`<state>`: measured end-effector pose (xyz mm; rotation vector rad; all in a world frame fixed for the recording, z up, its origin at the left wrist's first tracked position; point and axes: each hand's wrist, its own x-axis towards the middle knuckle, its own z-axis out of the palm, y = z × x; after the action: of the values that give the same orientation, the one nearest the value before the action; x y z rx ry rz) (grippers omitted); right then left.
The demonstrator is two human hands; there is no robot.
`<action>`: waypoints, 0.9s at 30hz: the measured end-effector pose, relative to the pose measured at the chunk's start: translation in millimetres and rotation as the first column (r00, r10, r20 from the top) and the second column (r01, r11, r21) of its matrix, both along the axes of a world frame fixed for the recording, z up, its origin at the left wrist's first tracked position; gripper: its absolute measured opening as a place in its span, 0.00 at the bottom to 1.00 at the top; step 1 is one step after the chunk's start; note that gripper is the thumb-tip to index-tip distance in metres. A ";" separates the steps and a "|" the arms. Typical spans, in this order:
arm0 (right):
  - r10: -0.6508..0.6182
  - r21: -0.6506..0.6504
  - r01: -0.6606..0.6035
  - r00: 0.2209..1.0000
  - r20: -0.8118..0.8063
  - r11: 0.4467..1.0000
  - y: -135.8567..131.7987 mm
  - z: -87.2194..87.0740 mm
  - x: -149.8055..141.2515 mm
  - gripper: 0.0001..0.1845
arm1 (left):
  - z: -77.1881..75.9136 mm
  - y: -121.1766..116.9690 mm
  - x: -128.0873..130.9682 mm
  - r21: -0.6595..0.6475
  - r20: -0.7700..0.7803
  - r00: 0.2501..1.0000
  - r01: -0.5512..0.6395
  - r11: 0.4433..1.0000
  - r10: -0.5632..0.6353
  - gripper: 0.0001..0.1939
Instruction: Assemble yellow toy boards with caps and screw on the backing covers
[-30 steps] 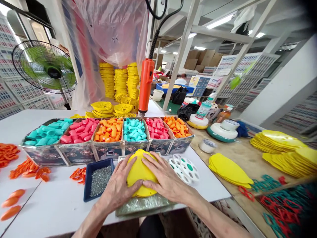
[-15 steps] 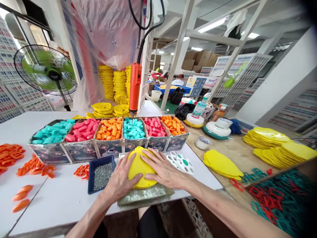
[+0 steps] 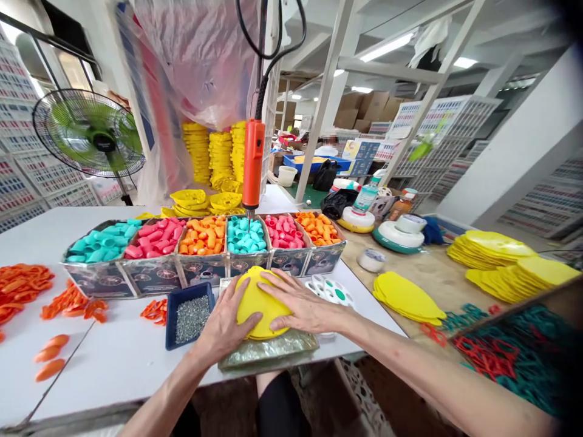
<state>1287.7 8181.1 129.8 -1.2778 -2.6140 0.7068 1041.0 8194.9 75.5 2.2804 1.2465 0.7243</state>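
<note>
A yellow rounded plastic part (image 3: 259, 309) lies on a pad in shiny greenish wrapping (image 3: 268, 351) at the table's front edge. My left hand (image 3: 224, 321) clasps its left side, thumb across the lower face. From the right, my right hand (image 3: 300, 303) presses on it with fingers spread over the top. Both hands hold the part between them, and their palms hide its sides. Left of the pad is a dark blue tray (image 3: 170, 328) of small metal screws. Above and behind hangs an orange electric screwdriver (image 3: 254, 164), its tip over the teal pieces.
A row of cardboard bins (image 3: 157, 280) holds teal, pink and orange pieces. White discs with holes (image 3: 328, 291) lie right of my hands. Orange parts (image 3: 22, 288) are heaped at left. Yellow sheets (image 3: 405, 300) and a box of red and green pieces (image 3: 514, 358) stand at right.
The view has shifted slightly, so the tray, bins and screwdriver appear a little further right. Both hands stay on the yellow part, with hardly any movement.
</note>
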 end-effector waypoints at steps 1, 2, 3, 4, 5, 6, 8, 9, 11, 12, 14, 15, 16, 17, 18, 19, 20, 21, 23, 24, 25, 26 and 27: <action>-0.001 0.000 0.001 1.000 -0.005 1.000 0.3 -0.8 -0.5 0.52 | -0.7 0.5 0.3 -0.003 0.007 1.000 0.003 1.000 -0.003 0.38; -0.001 -0.004 0.001 1.000 -0.014 1.000 0.8 -2.1 -0.7 0.52 | -0.9 0.8 0.2 -0.012 0.014 1.000 0.010 1.000 -0.010 0.37; 0.001 -0.007 -0.001 1.000 -0.029 1.000 1.6 -4.0 -0.2 0.53 | -0.5 0.9 -0.4 -0.024 0.022 1.000 0.018 1.000 -0.017 0.37; 0.000 -0.005 0.000 0.999 -0.050 1.000 2.4 -6.3 1.0 0.53 | 0.5 0.8 -1.6 -0.037 0.030 0.999 0.022 0.999 -0.021 0.37; -0.005 0.002 0.005 0.997 -0.081 1.000 3.2 -9.2 3.1 0.52 | 2.3 0.3 -3.4 -0.052 0.036 0.999 0.026 0.998 -0.024 0.37; -0.016 0.013 0.017 0.993 -0.119 1.000 3.9 -12.5 6.1 0.51 | 4.6 -0.3 -5.8 -0.071 0.039 0.999 0.031 0.997 -0.028 0.37; -0.064 0.028 0.072 0.975 -0.211 0.997 3.9 -19.3 14.2 0.47 | 10.0 -1.5 -12.3 -0.122 0.042 0.998 0.042 0.992 -0.037 0.37; -0.097 0.031 0.108 0.961 -0.260 0.994 3.2 -22.3 18.7 0.45 | 12.6 -1.8 -15.9 -0.150 0.049 0.998 0.050 0.987 -0.043 0.37; -0.158 0.011 0.173 0.924 -0.349 0.985 0.5 -27.0 26.9 0.43 | 16.5 -1.3 -22.3 -0.199 0.072 0.996 0.069 0.978 -0.055 0.37; -0.186 -0.016 0.195 0.902 -0.388 0.981 -1.2 -28.5 30.0 0.42 | 17.5 -0.4 -24.6 -0.214 0.089 0.995 0.072 0.974 -0.054 0.37; -0.238 -0.095 0.219 0.855 -0.461 0.971 -4.6 -30.3 33.5 0.43 | 17.6 1.6 -26.7 -0.219 0.122 0.992 0.071 0.973 -0.044 0.37; -0.262 -0.137 0.223 0.831 -0.490 0.965 -6.1 -31.0 34.1 0.44 | 17.1 2.5 -26.7 -0.213 0.137 0.990 0.063 0.975 -0.035 0.37; -0.285 -0.174 0.227 0.808 -0.515 0.958 -7.5 -31.5 34.3 0.45 | 16.5 3.1 -26.1 -0.205 0.148 0.989 0.055 0.977 -0.024 0.37; -0.303 -0.202 0.229 0.789 -0.535 0.952 -8.6 -31.9 34.4 0.46 | 15.9 3.4 -25.3 -0.198 0.156 0.988 0.045 0.979 -0.013 0.37; -0.317 -0.226 0.228 0.772 -0.551 0.947 -9.6 -32.2 34.5 0.46 | 15.3 3.4 -24.5 -0.197 0.164 0.987 0.038 0.980 -0.005 0.38; -0.324 -0.252 0.216 0.763 -0.559 0.943 -10.4 -32.2 34.9 0.47 | 14.8 3.2 -23.8 -0.203 0.169 0.986 0.036 0.979 -0.001 0.38; -0.325 -0.281 0.194 0.759 -0.564 0.940 -11.0 -32.0 35.5 0.48 | 14.4 3.1 -23.4 -0.212 0.175 0.985 0.037 0.977 0.000 0.39; -0.321 -0.308 0.165 0.756 -0.571 0.937 -11.3 -31.6 36.2 0.49 | 13.8 3.0 -23.3 -0.222 0.180 0.984 0.039 0.974 0.001 0.39; -0.314 -0.356 0.111 0.747 -0.586 0.928 -11.4 -30.5 37.4 0.50 | 12.2 3.7 -23.9 -0.232 0.188 0.982 0.041 0.972 0.003 0.40; -0.324 -0.377 0.100 0.734 -0.597 0.921 -11.1 -30.1 37.5 0.50 | 10.9 4.4 -24.4 -0.233 0.186 0.982 0.040 0.972 0.004 0.40; -0.343 -0.398 0.101 0.718 -0.605 0.912 -10.7 -29.8 37.1 0.49 | 9.5 5.3 -25.0 -0.234 0.180 0.984 0.036 0.972 0.007 0.40; -0.373 -0.417 0.117 0.699 -0.610 0.901 -10.2 -29.7 36.3 0.48 | 8.0 6.3 -25.5 -0.239 0.171 0.985 0.035 0.970 0.007 0.40; -0.404 -0.436 0.138 0.683 -0.608 0.889 -9.6 -29.8 35.2 0.47 | 6.4 7.3 -25.9 -0.246 0.159 0.987 0.038 0.968 0.001 0.40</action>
<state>1322.9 8171.5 99.9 -1.1434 -1.6860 1.3364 1015.1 8202.2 81.9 1.9892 1.1691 0.6854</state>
